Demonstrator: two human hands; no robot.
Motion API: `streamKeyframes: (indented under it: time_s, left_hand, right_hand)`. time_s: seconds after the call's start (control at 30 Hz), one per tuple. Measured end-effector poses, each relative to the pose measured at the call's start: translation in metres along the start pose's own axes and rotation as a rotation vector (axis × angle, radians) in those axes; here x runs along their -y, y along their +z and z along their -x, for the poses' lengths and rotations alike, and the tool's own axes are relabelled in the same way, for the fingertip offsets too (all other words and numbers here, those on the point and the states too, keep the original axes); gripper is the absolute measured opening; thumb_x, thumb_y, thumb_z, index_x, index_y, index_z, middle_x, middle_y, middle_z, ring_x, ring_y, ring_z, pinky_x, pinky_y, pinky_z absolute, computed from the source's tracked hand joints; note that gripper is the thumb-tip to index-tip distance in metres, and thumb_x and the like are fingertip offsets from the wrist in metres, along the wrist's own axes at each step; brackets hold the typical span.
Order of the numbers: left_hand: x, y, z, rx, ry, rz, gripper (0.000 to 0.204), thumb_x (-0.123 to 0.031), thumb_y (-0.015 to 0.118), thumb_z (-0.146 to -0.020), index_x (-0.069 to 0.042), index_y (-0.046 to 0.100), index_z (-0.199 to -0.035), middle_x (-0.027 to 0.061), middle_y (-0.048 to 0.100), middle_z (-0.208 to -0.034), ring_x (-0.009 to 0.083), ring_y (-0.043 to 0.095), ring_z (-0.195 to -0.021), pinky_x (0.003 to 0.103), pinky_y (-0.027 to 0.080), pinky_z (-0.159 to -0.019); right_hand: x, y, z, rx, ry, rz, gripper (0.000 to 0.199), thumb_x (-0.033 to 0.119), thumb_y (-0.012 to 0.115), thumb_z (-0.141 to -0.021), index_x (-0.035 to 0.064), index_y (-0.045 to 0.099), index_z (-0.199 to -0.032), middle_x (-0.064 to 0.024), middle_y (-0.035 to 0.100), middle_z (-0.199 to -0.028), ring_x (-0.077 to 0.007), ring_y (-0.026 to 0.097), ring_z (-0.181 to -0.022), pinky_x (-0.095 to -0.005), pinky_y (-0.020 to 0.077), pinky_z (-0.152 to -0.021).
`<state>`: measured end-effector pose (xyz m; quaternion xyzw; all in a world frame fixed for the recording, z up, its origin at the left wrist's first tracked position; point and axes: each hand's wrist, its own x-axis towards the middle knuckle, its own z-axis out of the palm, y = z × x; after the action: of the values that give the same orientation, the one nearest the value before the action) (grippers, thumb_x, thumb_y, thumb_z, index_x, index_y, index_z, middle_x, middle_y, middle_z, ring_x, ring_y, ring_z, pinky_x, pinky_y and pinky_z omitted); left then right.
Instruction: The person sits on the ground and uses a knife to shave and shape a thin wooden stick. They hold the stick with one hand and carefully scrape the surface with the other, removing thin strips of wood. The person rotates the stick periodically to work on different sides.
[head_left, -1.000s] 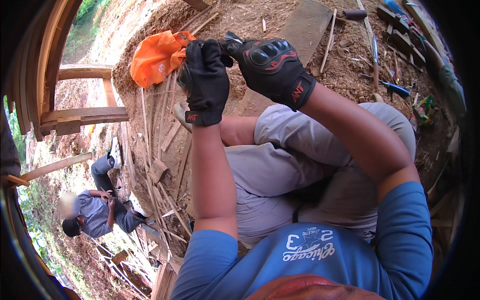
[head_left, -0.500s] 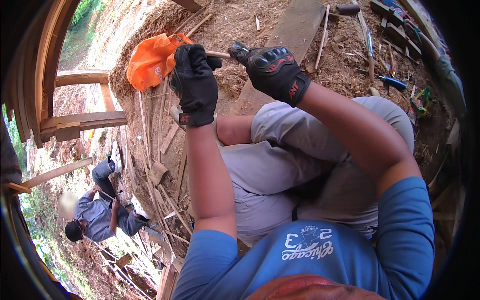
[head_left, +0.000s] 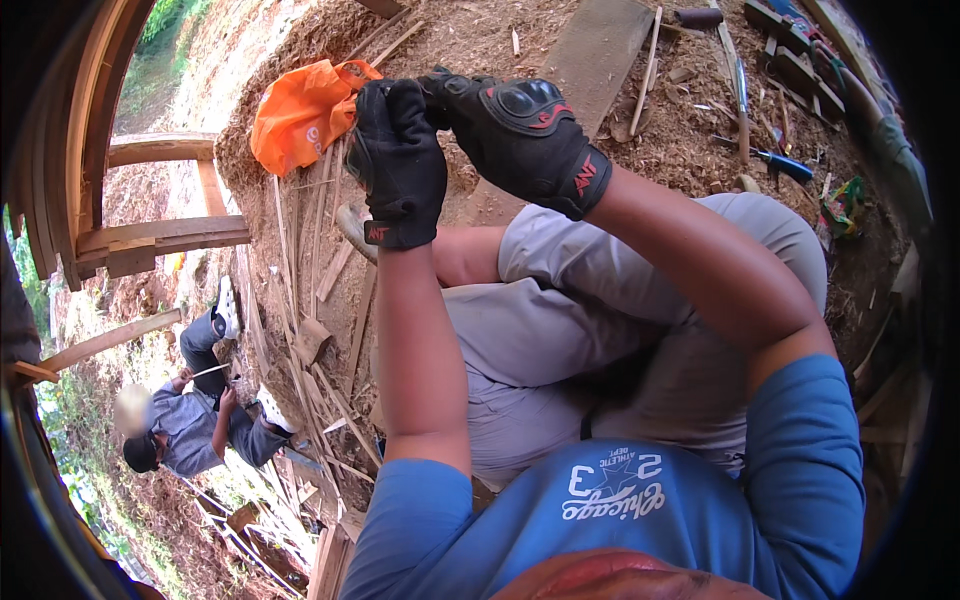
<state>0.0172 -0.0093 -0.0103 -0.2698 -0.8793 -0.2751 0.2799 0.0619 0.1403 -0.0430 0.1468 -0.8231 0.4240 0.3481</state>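
Both my hands wear black gloves with red marks and meet in front of my crossed legs. My left hand (head_left: 400,160) is closed, its palm side toward me. Against its thumb side press the curled fingers of my right hand (head_left: 522,140). The thin wooden stick that showed between them a moment earlier is now hidden by the gloves. Just beyond my left hand lies a crumpled orange bag (head_left: 300,118) on the wood shavings.
A wide board (head_left: 600,60) lies on the shavings ahead. To the right are a long blade-like tool (head_left: 740,100), a blue-handled tool (head_left: 785,165) and wooden blocks (head_left: 795,60). Several wood strips (head_left: 320,240) lie at left, near another person (head_left: 200,430) holding a thin piece.
My right hand has slid left along the stick until it meets my left hand, covering the stick. The left hand has shifted slightly. The other person's hands have moved a little.
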Motion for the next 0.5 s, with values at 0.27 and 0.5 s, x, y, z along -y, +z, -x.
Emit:
streamKeyframes:
  time_s: [0.27, 0.5]
  left_hand:
    - [-0.001, -0.007, -0.001, 0.128, -0.37, 0.134, 0.031, -0.028, 0.046, -0.112, -0.006, 0.062, -0.099, 0.0149, 0.066, -0.093, 0.0386, 0.066, -0.087, 0.047, 0.052, -0.075]
    - [-0.001, -0.001, -0.001, -0.034, 0.084, -0.064, 0.036, -0.034, 0.044, -0.113, -0.007, 0.06, -0.096, 0.0074, 0.069, -0.079, 0.029, 0.07, -0.075, 0.043, 0.053, -0.075]
  right_hand:
    - [-0.027, -0.001, 0.025, 0.316, 0.1, 0.273, 0.037, 0.014, 0.056, -0.098, 0.0152, 0.064, -0.133, -0.0129, 0.072, -0.084, -0.033, 0.072, -0.074, -0.0452, 0.056, -0.061]
    - [0.004, -0.002, 0.001, 0.091, -0.007, 0.138, 0.031, 0.013, 0.056, -0.095, 0.0138, 0.066, -0.125, -0.0152, 0.072, -0.084, -0.0345, 0.072, -0.075, -0.0468, 0.0562, -0.062]
